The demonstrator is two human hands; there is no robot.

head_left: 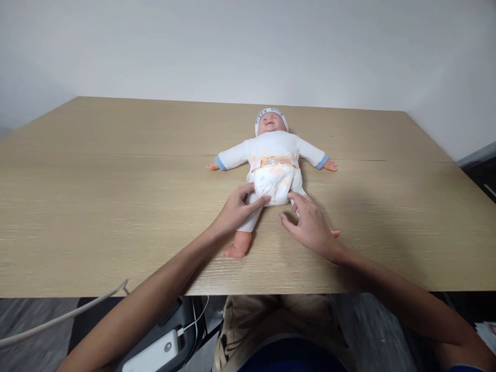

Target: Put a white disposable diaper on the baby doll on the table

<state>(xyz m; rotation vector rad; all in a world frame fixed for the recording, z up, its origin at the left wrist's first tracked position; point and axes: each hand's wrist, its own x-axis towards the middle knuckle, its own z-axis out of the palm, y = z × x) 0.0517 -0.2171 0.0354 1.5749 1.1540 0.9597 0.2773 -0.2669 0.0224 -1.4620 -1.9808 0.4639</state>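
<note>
A baby doll [275,142] lies on its back on the table, arms spread, in white clothes with blue cuffs and a lettered white hat [270,110]. A white diaper [274,183] with an orange patterned waistband is around its hips. My left hand [240,209] rests at one leg opening of the diaper, thumb on its lower edge and fingers spread by the thigh. At the opposite leg opening, my right hand [310,225] touches the diaper edge with a bent finger, its thumb apart. It partly hides the doll's leg there.
The wooden table [116,206] has a seam across it and meets a pale wall. Below its front edge are a white power bank [153,354] with a cable, and a thick pale cable [65,316] at the left. A dark object [482,170] stands at the right.
</note>
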